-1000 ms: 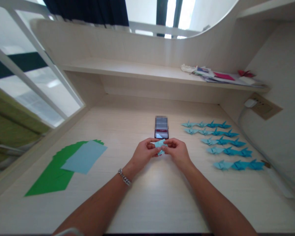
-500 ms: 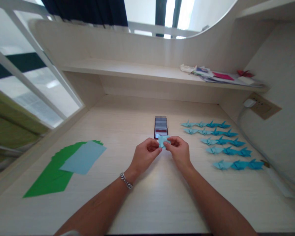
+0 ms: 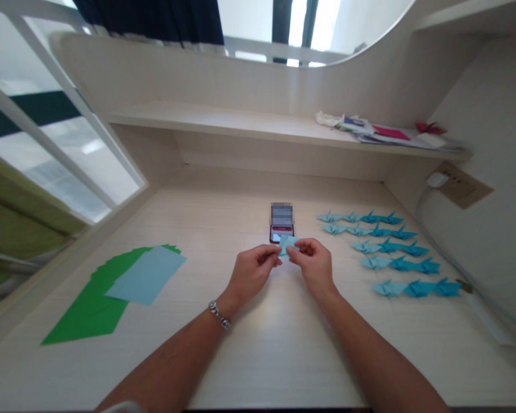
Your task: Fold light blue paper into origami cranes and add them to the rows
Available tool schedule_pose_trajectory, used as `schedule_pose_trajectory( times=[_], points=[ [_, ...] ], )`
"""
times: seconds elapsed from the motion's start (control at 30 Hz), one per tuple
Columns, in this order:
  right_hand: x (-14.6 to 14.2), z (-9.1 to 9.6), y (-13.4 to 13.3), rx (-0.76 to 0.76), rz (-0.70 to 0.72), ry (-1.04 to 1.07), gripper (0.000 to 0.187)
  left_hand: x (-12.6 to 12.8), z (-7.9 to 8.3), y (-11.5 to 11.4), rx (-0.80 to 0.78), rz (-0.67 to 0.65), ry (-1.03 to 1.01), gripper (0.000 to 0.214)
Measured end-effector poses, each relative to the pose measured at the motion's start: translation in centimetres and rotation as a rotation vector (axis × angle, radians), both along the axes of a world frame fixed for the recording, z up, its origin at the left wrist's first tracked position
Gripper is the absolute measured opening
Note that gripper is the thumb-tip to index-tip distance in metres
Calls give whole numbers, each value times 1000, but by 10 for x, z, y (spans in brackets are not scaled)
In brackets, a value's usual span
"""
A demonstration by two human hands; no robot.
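A small folded square of light blue paper [image 3: 288, 245] is held up between my hands, just in front of the phone [image 3: 281, 221]. My left hand [image 3: 253, 268], with a silver chain bracelet [image 3: 219, 315] at its wrist, pinches the paper's left edge. From the other side my right hand [image 3: 314, 263] grips it, thumb on the near face and fingers behind. Folded paper cranes [image 3: 406, 264], in pale and deeper blue, stand in several rows to the right of my right hand.
Fanned green paper sheets [image 3: 83, 307] lie at the left of the desk [image 3: 249, 367], with a light blue sheet [image 3: 148, 275] on top. Papers [image 3: 387, 133] rest on the shelf [image 3: 223, 121] behind. A cable runs from the wall socket [image 3: 460, 186] down the right side.
My left thumb and fingers have shifted and now pinch closer together at the paper's left edge. The paper has tilted slightly, while my right hand has barely moved.
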State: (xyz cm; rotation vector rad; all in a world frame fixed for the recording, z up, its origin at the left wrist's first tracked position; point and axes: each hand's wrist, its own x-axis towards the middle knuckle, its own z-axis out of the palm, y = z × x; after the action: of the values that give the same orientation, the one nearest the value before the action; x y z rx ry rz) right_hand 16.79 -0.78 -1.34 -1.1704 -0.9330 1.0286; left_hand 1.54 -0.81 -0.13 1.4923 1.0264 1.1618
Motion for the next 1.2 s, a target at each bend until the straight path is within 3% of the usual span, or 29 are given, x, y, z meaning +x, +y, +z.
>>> schedule_pose_trajectory(
  times=[0.2, 0.4, 0.67, 1.2],
  points=[
    [-4, 1, -1, 27, -23, 34, 30, 4, -7, 2, -95, -34, -185, 22],
    [-7, 0, -4, 70, -32, -49, 27, 7, -5, 1, -136, 31, -233, 21],
    [-9, -1, -6, 87, -69, -74, 26, 14, 4, -3, -140, 146, -255, 18],
    [-11, 1, -7, 85, -91, -121, 25, 10, -3, -1, -138, 108, -282, 21]
  ],
)
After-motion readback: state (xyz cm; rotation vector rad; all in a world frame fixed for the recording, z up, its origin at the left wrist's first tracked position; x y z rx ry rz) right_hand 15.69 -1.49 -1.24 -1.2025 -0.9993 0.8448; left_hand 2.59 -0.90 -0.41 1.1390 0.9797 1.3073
